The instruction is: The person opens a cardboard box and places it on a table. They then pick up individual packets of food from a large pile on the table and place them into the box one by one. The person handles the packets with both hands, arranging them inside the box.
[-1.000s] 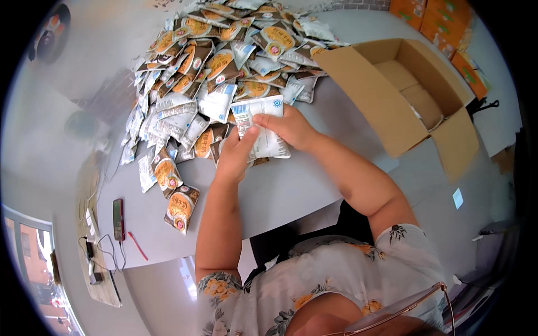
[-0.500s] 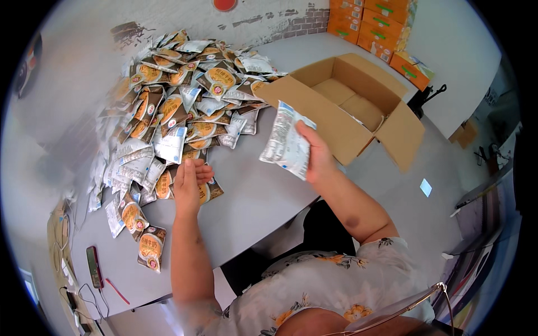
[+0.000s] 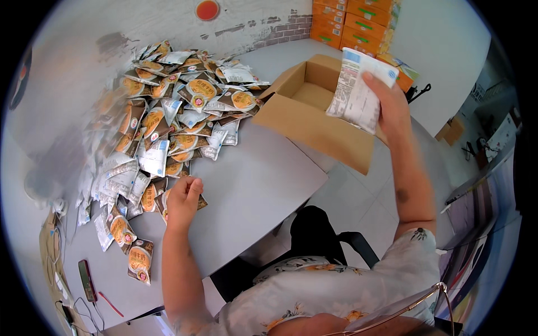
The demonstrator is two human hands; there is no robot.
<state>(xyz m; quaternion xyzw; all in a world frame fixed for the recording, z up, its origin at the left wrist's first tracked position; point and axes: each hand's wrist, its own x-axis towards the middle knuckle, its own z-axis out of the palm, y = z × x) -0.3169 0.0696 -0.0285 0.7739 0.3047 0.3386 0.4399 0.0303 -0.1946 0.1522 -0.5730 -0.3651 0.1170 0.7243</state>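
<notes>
My right hand [image 3: 389, 106] grips a white-backed pouch [image 3: 358, 92], thumb across its printed side, and holds it up over the right part of an open cardboard box [image 3: 314, 126]. The pouch covers part of the box's opening. My left hand [image 3: 185, 199] is closed, fingers curled and thumb on top, over a brown pouch [image 3: 162, 206] at the near edge of the heap. Whether its fingers hold anything is hidden. The heap of pouches [image 3: 196, 89], brown with orange ovals or white side up, spreads over the left of the table.
Two pouches lie nearest me, one a brown pouch [image 3: 140, 261] on its own. A dark handheld device [image 3: 87, 281] with cables and a red strip [image 3: 111, 304] lie at the table's left. Orange cartons [image 3: 364, 25] are stacked behind the box. A chair armrest [image 3: 358, 249] is beside me.
My right hand has carried the pouch right and up, from before the box to over it. My left hand has gone from stretched fingers to curled. The view has shifted slightly.
</notes>
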